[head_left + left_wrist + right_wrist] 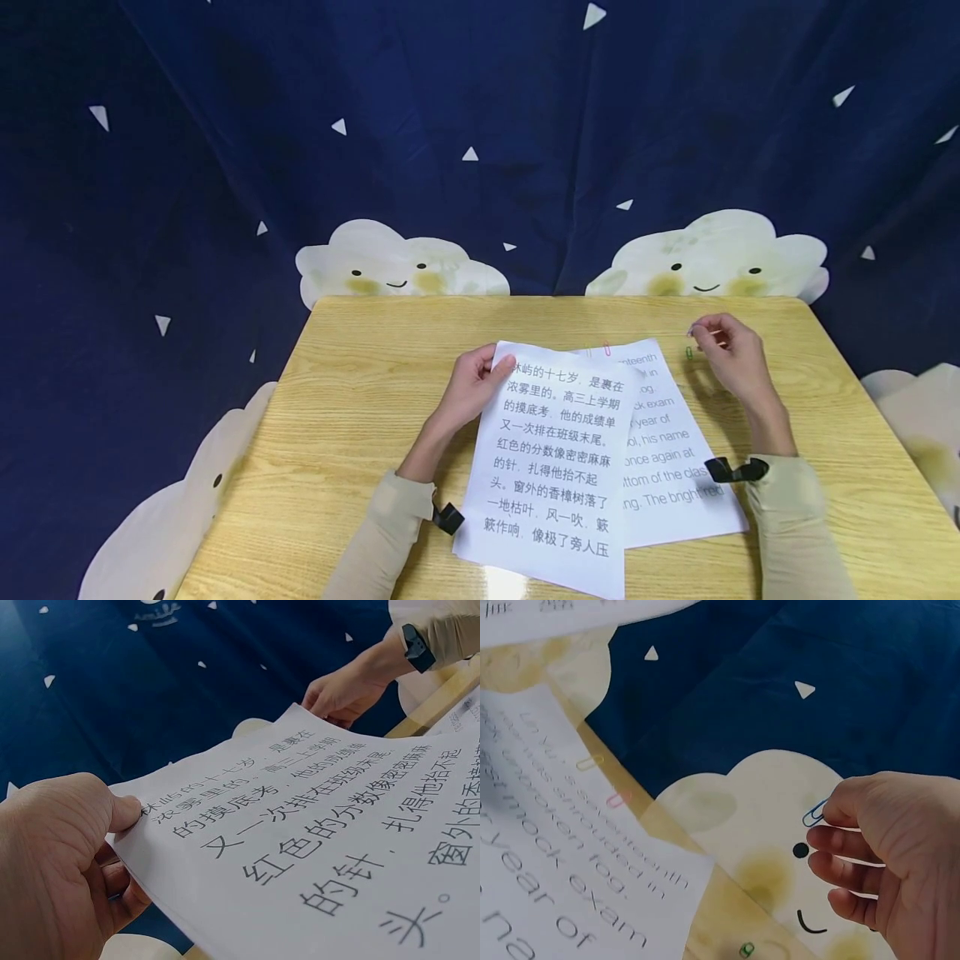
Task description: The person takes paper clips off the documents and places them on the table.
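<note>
At lower centre, Chinese-printed paper was pinched by the left hand, with no clip seen on it. Rightward, English-printed paper appeared already fitted with yellow and pink clips. At centre right, a green clip was left loose; a blue clip, unattached, was pinched by the right hand.

From my head, the table is showing in bright, even light, with the curtain darkening toward the left. White glare is shining off the table just below my sheet — a burnt-out patch — and soft shadow is falling beside my right hand. Both wrist views are looking dimmer and greyer; the cropped print at the top of the right one is blurring, perhaps past reading.
</note>
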`<state>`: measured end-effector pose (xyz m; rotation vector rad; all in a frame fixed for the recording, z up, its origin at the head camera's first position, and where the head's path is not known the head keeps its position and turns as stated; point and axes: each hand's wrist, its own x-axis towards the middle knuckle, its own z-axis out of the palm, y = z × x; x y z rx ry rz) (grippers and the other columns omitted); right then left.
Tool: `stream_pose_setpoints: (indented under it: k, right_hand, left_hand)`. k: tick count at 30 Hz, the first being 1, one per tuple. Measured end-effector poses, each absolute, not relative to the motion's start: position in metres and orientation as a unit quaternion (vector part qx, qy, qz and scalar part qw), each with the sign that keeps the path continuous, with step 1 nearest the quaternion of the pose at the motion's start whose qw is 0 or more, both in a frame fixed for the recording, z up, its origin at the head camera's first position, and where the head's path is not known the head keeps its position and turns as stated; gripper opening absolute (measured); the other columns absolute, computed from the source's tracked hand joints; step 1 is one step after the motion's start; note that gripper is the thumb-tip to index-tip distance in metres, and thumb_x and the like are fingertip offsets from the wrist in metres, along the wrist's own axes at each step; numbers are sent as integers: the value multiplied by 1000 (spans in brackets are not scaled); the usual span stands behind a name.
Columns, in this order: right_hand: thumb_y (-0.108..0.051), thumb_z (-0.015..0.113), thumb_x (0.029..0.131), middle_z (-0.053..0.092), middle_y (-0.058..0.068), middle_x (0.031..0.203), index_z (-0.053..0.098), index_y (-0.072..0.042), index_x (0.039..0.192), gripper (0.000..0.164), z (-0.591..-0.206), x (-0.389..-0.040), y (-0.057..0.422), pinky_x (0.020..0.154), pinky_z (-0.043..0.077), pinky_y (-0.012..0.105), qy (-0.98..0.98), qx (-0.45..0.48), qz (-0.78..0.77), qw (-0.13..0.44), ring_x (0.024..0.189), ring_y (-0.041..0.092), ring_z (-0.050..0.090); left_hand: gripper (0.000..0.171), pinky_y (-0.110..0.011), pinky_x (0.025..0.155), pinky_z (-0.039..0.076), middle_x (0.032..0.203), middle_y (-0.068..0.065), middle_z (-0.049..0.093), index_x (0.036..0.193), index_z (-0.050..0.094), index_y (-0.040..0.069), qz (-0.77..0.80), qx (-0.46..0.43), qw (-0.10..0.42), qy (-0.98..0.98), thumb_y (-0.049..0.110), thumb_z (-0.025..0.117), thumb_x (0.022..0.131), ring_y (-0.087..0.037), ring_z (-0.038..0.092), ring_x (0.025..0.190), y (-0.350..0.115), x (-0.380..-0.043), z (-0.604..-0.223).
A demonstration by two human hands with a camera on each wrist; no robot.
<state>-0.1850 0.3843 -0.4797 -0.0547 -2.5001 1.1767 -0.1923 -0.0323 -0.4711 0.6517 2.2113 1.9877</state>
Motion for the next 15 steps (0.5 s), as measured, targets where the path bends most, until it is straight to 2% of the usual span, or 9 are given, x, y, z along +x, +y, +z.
stream_pose_setpoints:
  k: [3, 7, 15]
  right_hand:
    - [-26, 56, 109, 65, 16, 109, 65, 1, 115, 30, -486, -186, 389, 65, 44, 15, -896, -34, 406, 178, 83, 8, 55]
    - [-28, 53, 110, 63, 20, 115, 64, 3, 118, 34, -492, -186, 394, 68, 41, 15, -903, -42, 395, 164, 88, 12, 52]
    - [-29, 51, 110, 62, 23, 119, 63, 3, 120, 36, -505, -188, 402, 67, 42, 16, -907, -45, 395, 139, 95, 21, 52]
  left_hand:
    - [24, -26, 48, 54, 79, -21, 73, 114, 73, -3, 652, 214, 49, 726, 17, 62, 107, -22, 69, 57, -33, -193, -472]
    - [24, -27, 48, 54, 81, -22, 74, 115, 73, -4, 654, 211, 50, 724, 16, 62, 107, -27, 71, 59, -33, -193, -472]
    - [23, -28, 49, 55, 81, -20, 75, 116, 73, -2, 656, 210, 50, 723, 16, 62, 107, -21, 70, 58, -34, -192, -471]
